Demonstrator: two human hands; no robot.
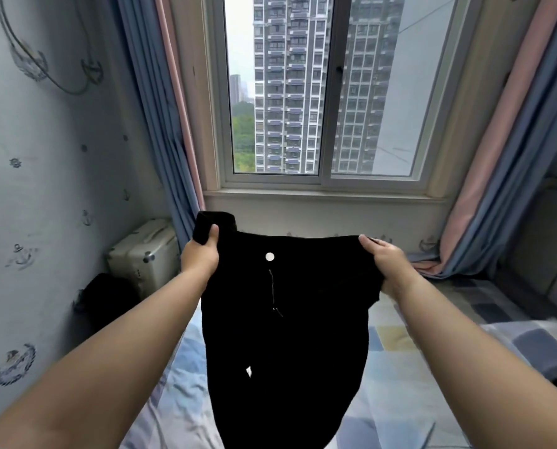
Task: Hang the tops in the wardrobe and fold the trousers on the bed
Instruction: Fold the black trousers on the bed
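Both hands grip black trousers (286, 335) by the waistband, left hand (201, 254) and right hand (385, 264) pinching opposite ends, garment held up over the bed (432, 384), legs hanging. Folding step, likely just starting: next, lay them flat on the bed, legs together. Button (270, 257) and zip face the camera.

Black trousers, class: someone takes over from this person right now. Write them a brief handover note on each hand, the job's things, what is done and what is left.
Left hand: grips one end of the waistband of the black trousers.
Right hand: grips the other end.
The trousers hang spread out in the air above the bed, silver button and zip facing you.
Done: nothing folded in view.
Left: fold these trousers on the bed. No tops or wardrobe in view.
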